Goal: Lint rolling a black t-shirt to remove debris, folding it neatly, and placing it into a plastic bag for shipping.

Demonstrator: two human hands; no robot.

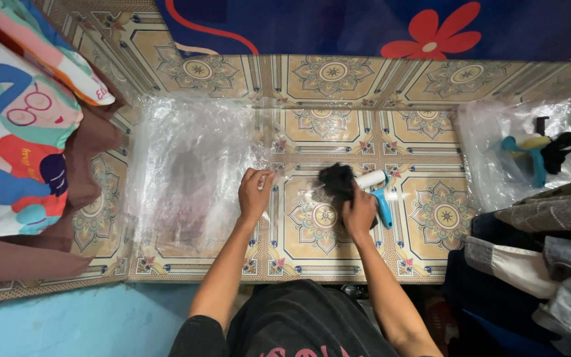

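My left hand (254,194) pinches the right edge of a large clear plastic sheet (186,178) spread on the patterned tile floor (431,218). My right hand (359,213) presses down on a small black piece of cloth (336,180) lying on the floor. A lint roller with a white roll and blue handle (377,192) lies right beside that hand, touching the cloth's right side. Whether the fingers also hold the roller's handle I cannot tell.
A clear plastic bag (510,155) with blue and black items sits at the right. Folded grey and dark clothes (543,244) pile at lower right. Colourful printed pillows (14,132) and brown fabric lie left. A dark blue flowered cloth (378,26) runs along the top.
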